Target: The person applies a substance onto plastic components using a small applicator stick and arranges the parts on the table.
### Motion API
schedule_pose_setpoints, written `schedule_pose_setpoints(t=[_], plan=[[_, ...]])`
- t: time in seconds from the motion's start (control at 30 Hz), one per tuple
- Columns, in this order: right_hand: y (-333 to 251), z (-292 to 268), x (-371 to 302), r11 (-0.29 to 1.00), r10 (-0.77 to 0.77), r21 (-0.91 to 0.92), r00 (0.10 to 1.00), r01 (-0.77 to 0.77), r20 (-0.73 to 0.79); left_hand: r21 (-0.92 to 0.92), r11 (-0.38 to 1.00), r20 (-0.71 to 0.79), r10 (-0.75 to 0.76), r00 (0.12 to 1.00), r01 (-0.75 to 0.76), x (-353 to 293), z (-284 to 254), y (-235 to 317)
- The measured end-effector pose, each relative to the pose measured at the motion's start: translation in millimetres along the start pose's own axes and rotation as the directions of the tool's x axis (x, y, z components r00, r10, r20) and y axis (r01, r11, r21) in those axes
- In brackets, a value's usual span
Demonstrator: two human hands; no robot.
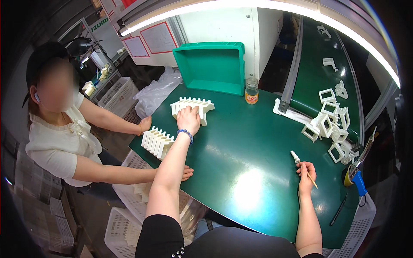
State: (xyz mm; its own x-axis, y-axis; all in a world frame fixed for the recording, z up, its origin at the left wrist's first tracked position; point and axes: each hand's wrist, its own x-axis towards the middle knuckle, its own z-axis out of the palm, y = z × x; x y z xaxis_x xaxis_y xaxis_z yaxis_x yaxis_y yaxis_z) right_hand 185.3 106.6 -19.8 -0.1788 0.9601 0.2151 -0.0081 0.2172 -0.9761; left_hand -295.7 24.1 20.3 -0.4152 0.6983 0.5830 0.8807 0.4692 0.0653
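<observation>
My left hand (189, 118) reaches far forward, its fingers curled over the near side of a row of white plastic parts (203, 105) standing close together. Its fingertips are partly hidden. My right hand (306, 175) is closed round a thin wooden stick (312, 180) whose far end is wrapped in something white (294, 156). It is held over the right part of the green table (223, 167). A second row of white plastic parts (157, 142) stands at the table's left edge, between my left forearm and a co-worker's hand (146, 124).
A co-worker (64, 129) stands at the left; one hand lies beneath my left forearm. A green bin (209, 69) and a glass jar (251, 91) stand at the back. White frames pile up on the conveyor (331, 120). Blue-handled cutters (358, 182) and a black pen (339, 209) are right.
</observation>
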Motion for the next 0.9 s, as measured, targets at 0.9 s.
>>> schedule_pose_setpoints(t=[0.9], plan=[[11.5,0.2,4.8,1.000,-0.022,-0.017,0.999,0.022,0.031,0.158,0.987,0.094,0.027,0.995,-0.042,18.1,2.2,12.6]])
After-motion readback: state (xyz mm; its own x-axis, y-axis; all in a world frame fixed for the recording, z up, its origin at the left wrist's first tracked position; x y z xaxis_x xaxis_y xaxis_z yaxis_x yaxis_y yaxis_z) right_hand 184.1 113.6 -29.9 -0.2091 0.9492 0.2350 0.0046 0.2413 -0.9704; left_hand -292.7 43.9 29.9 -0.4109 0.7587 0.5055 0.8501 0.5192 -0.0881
